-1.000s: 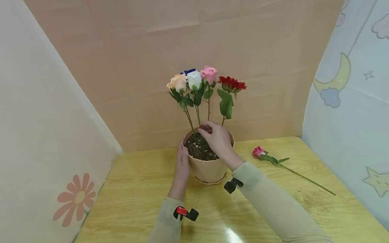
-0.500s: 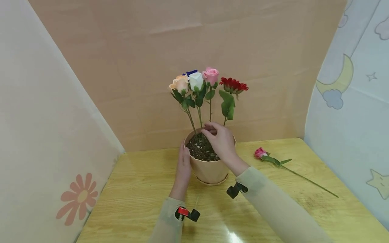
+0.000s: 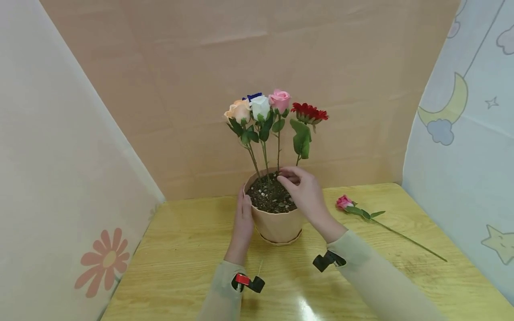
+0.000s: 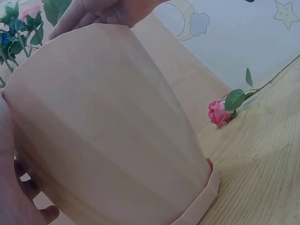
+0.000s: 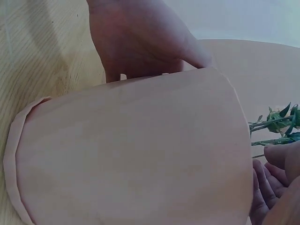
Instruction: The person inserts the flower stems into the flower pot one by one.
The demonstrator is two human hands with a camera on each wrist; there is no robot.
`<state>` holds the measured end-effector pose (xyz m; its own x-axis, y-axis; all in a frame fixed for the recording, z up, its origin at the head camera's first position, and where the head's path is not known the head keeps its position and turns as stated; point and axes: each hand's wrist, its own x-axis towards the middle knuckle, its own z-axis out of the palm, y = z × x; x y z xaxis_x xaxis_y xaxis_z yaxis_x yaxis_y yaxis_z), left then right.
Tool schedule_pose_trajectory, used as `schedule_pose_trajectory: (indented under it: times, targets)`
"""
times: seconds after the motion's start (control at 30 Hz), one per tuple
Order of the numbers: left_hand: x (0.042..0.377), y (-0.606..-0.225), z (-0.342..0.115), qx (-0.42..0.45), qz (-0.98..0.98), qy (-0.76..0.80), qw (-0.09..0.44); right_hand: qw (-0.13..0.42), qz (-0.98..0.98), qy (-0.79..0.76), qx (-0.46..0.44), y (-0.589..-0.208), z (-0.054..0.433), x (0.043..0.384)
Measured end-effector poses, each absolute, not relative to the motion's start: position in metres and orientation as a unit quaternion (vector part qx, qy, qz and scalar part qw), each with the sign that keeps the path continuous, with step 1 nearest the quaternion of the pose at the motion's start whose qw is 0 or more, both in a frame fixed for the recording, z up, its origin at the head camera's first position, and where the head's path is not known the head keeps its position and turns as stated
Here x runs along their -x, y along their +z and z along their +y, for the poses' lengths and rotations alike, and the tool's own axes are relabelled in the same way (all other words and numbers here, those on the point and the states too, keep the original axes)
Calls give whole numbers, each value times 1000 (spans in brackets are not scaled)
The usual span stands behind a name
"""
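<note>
A peach flowerpot [image 3: 278, 225] filled with dark soil [image 3: 267, 196] stands on a matching saucer [image 3: 281, 243]. My left hand [image 3: 242, 220] rests along the pot's left side, fingers extended against its wall. Over the soil, my right hand [image 3: 307, 191] has thumb and fingers loosely bent, with a gap between them, beside the stem of the light pink rose [image 3: 279, 100]. Also standing in the pot are a peach rose [image 3: 238, 111], a white rose [image 3: 260, 108], a mostly hidden blue flower [image 3: 253, 96] and a red daisy-like flower [image 3: 309, 113].
A dark pink rose [image 3: 344, 202] with a long stem lies on the wooden table [image 3: 192, 249], right of the pot. A tan backdrop [image 3: 180, 89] rises behind the pot. Printed white panels flank both sides, the right panel [image 3: 462, 178] being near the loose rose.
My right hand has moved a little right and down, away from the white rose's stem. The left hand stays against the pot. The view shifted slightly between the first two frames.
</note>
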<state>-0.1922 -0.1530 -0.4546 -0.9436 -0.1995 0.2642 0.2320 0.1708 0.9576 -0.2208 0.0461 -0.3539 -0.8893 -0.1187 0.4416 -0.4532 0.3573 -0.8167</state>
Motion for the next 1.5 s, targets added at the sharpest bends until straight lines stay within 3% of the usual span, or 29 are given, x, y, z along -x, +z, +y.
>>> schedule_pose_trajectory:
  times: [0.47, 0.77, 1.0, 1.5]
  targets:
    - [190, -460, -150, 11, -746, -647, 156, 165, -855, 457, -181, -358, 104, 200]
    - [191, -460, -150, 4, -754, -641, 145, 199, -877, 394, -189, -367, 150, 190]
    - [192, -458, -151, 9, -750, -646, 139, 175, -895, 371, -172, -373, 187, 186]
    - [193, -454, -154, 16, -742, -652, 155, 176, -913, 328, -167, -392, 260, 191]
